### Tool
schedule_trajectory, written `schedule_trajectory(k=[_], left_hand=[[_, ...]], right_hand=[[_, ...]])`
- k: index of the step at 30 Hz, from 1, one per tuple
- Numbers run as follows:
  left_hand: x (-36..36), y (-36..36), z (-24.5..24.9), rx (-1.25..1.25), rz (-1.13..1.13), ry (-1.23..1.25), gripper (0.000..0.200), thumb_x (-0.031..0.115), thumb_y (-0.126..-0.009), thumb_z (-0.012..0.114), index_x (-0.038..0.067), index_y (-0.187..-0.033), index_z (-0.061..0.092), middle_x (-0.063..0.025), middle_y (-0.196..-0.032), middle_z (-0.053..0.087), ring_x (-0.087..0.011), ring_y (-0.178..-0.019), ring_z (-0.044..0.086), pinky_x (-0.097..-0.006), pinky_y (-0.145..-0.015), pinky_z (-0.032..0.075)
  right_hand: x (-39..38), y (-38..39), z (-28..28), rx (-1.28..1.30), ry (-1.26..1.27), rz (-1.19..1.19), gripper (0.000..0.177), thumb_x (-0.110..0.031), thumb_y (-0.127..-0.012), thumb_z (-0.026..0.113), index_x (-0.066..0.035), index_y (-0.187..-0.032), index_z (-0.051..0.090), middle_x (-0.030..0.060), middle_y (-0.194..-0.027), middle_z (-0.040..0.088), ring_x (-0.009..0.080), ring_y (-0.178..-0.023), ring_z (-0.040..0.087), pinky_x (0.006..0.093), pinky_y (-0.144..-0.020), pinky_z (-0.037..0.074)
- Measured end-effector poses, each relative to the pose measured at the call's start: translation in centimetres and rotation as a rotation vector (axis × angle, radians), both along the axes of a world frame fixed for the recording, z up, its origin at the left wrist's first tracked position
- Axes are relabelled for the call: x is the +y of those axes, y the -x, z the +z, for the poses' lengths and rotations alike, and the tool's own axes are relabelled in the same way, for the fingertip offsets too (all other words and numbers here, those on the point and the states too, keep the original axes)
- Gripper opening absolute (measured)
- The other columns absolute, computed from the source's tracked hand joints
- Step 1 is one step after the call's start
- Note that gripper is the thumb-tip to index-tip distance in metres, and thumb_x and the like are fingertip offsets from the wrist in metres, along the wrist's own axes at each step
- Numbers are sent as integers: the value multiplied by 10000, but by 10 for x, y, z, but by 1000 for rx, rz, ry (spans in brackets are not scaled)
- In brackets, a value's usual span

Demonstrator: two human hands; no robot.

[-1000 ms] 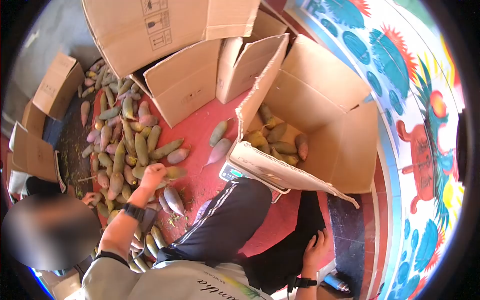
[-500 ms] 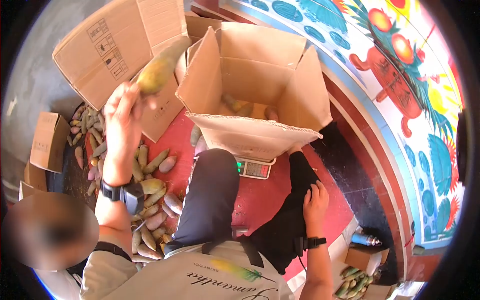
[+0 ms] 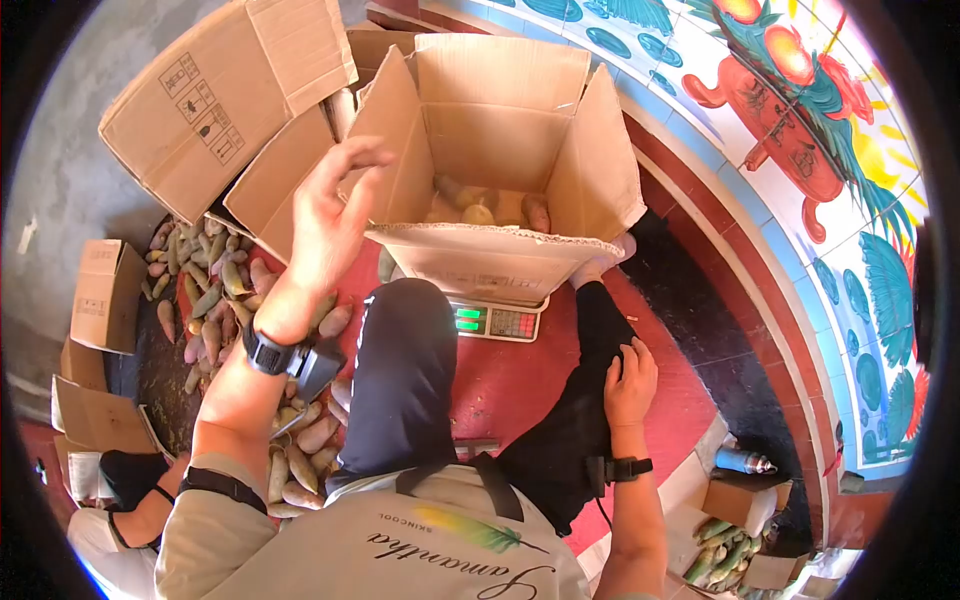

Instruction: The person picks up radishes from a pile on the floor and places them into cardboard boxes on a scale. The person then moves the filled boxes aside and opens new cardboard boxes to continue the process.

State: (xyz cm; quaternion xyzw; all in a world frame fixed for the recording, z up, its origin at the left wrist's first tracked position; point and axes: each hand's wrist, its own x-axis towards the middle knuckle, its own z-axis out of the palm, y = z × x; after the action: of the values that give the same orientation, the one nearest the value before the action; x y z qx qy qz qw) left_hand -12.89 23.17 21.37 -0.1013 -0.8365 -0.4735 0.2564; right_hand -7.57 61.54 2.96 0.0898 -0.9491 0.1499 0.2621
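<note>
My left hand is raised beside the left wall of an open cardboard box. Its fingers are apart and hold nothing. Inside the box lie several elongated tubers that look like sweet potatoes, among them a yellowish tuber and a browner tuber. Under the box is a digital scale with green lit displays. My right hand rests on my right leg, fingers loosely stretched and nothing in them. On the floor left of my left knee is a pile of similar tubers, partly hidden by my forearm.
Behind my left hand leans a large flattened carton. A small carton stands at the far left, near another person's arm. At lower right are a blue bottle and a carton holding long green produce. A painted wall curves along the right.
The large yellow-green tuber has left my left hand, and a yellowish one now shows in the box. That hand has moved right and opened. My right hand stays on my leg.
</note>
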Motion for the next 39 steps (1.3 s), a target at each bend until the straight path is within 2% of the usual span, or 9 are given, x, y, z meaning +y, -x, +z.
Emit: schedule_trajectory(k=[7,10,12,16,20,23,26,33,39], left_hand=[[-48,-55,-88,196,484,238,245,-33,-799,511,4,-1038,550,-120,-952,596,-242,-890,583,-333,-797,459],[-82,-83,-171,-112,504,105,230,-6,-770,534,5,-1000,542,-157,-927,579,-289,-857,572,-363,-767,466],[-107,-107,-229,-276,517,326,221,61,-767,557,3,-979,537,-185,-916,579,-342,-858,564,-402,-772,463],[-120,-159,-285,-1202,436,329,248,162,-779,549,32,-987,587,-224,-1007,587,-361,-970,566,-445,-809,455],[-135,-228,-386,-1295,409,378,290,164,-787,547,79,-1060,597,-220,-1060,585,-351,-1001,566,-411,-853,456],[-127,-243,-400,-1262,304,412,332,159,-782,565,114,-1110,594,-180,-1138,550,-347,-1083,514,-418,-905,433],[-99,-223,-371,-1341,129,824,356,187,-771,576,129,-1121,595,-105,-1240,436,-328,-1242,323,-521,-954,353],[-78,-212,-404,-971,-418,1215,437,233,-771,584,204,-1204,538,-86,-1285,455,-298,-1281,320,-540,-1032,241],[-72,-212,-407,-1035,-327,1287,248,198,-820,491,224,-1039,605,-7,-967,575,-203,-1082,461,-511,-1013,247]], right_hand=[[4,-2,-1,-13,11,7,228,-75,-779,594,-18,-1000,583,151,-1125,549,328,-1003,529,404,-854,427],[6,-2,-5,-19,-8,15,212,-71,-782,589,-19,-988,590,156,-1124,552,333,-997,533,409,-843,430],[8,-1,-6,-18,-4,29,200,-65,-794,570,-17,-988,593,168,-1124,553,342,-994,535,419,-842,428],[12,-1,-8,-46,-26,37,208,-65,-803,563,-3,-1000,587,179,-1126,549,347,-1012,529,421,-860,424],[12,-1,-8,-96,-44,31,212,-61,-807,559,7,-1006,582,181,-1127,547,349,-1033,523,424,-883,418],[5,-1,-3,-113,-52,41,209,-55,-816,548,14,-1011,580,185,-1129,545,351,-1050,517,425,-902,412],[6,1,-4,-131,-73,35,203,-50,-825,536,18,-1011,579,188,-1124,545,352,-1047,519,419,-902,414],[12,4,-8,-186,-157,51,193,-48,-835,519,25,-1008,568,194,-1109,545,351,-1028,528,405,-896,419],[9,3,-5,-200,-218,54,187,-57,-854,502,19,-1016,558,186,-1105,538,351,-1026,521,403,-888,417]])
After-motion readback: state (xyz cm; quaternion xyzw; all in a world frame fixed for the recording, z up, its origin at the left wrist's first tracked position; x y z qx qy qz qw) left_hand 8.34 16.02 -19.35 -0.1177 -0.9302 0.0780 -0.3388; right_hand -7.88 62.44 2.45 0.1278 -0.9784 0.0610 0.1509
